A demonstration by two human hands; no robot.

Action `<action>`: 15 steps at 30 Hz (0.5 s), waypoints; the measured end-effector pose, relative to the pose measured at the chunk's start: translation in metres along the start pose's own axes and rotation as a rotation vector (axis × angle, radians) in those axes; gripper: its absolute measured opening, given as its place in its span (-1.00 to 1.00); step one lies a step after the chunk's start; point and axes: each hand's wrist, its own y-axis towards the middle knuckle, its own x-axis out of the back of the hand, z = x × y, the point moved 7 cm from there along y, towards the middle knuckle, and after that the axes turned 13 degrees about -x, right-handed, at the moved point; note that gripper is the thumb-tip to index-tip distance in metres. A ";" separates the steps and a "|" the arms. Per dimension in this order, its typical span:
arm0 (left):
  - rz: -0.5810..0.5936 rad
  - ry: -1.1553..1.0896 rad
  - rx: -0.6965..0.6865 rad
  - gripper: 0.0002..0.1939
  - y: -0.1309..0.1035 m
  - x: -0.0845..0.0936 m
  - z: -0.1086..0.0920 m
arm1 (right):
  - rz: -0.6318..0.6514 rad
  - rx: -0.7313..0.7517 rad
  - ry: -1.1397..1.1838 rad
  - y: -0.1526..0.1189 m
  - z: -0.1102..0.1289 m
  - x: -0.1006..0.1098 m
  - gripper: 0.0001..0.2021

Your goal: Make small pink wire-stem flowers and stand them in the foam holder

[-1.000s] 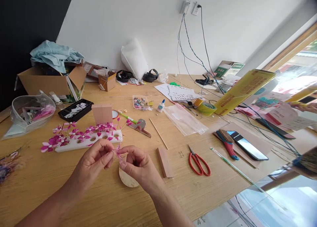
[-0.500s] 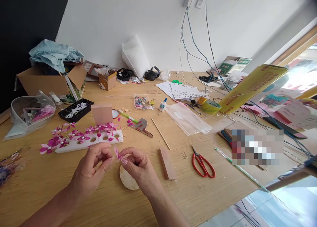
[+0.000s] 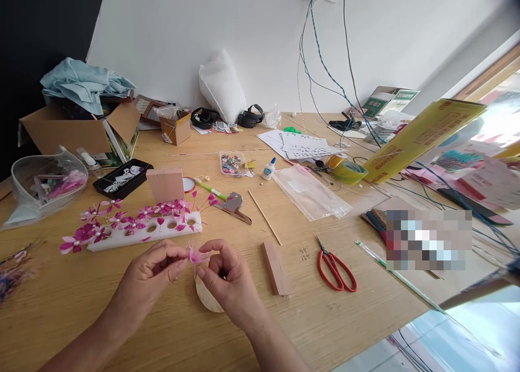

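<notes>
Between my hands is a small pink wispy tuft (image 3: 196, 254), its exact kind too fine to make out. My left hand (image 3: 156, 269) pinches its left side with thumb and fingertips. My right hand (image 3: 227, 277) sits just right of it, thumb and index finger apart. Below, partly covered by my right hand, lies a round pale wooden disc (image 3: 207, 298). Beyond my left hand, magenta petal flowers (image 3: 93, 232) with pearl-like centres on wire stems rest by a white holder (image 3: 140, 230) with round holes.
To the right are a wooden block (image 3: 275, 269) and red-handled scissors (image 3: 336, 269). A thin stick (image 3: 264, 217), a metal clip (image 3: 233, 207), a glue bottle (image 3: 268, 169) and a bead box (image 3: 233, 164) lie farther back. A black tray (image 3: 122, 181) stands left.
My right thumb and index finger have parted from the pink tuft, which they pinched before. My left fingertips have come right and closed on it. The view has shifted slightly.
</notes>
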 end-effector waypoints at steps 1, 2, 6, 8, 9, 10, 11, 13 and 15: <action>0.005 -0.006 0.008 -0.92 -0.001 -0.001 0.001 | -0.022 0.016 -0.038 -0.001 0.001 0.001 -0.83; 0.008 -0.015 0.013 -0.92 -0.002 -0.002 0.003 | -0.037 0.031 -0.073 -0.002 0.002 0.001 -0.84; 0.009 -0.060 -0.008 -0.88 -0.004 -0.005 0.004 | -0.064 0.074 -0.147 -0.004 0.003 0.001 -0.86; 0.009 -0.072 -0.031 -0.87 -0.005 -0.006 0.001 | -0.075 0.086 -0.151 -0.005 0.004 0.001 -0.86; 0.010 -0.078 -0.038 -0.87 -0.006 -0.007 -0.001 | -0.082 0.094 -0.147 -0.005 0.004 0.001 -0.85; 0.017 -0.087 -0.039 -0.87 -0.007 -0.007 -0.003 | -0.088 0.103 -0.141 -0.006 0.004 0.001 -0.83; 0.027 -0.101 -0.035 -0.87 -0.008 -0.008 -0.004 | -0.094 0.112 -0.134 -0.006 0.004 0.000 -0.82; 0.062 -0.139 -0.014 -0.86 -0.011 -0.011 -0.004 | -0.104 0.127 -0.122 -0.008 0.004 -0.001 -0.79; 0.097 -0.183 0.004 -0.83 -0.014 -0.013 -0.004 | -0.105 0.126 -0.097 -0.009 0.003 -0.001 -0.79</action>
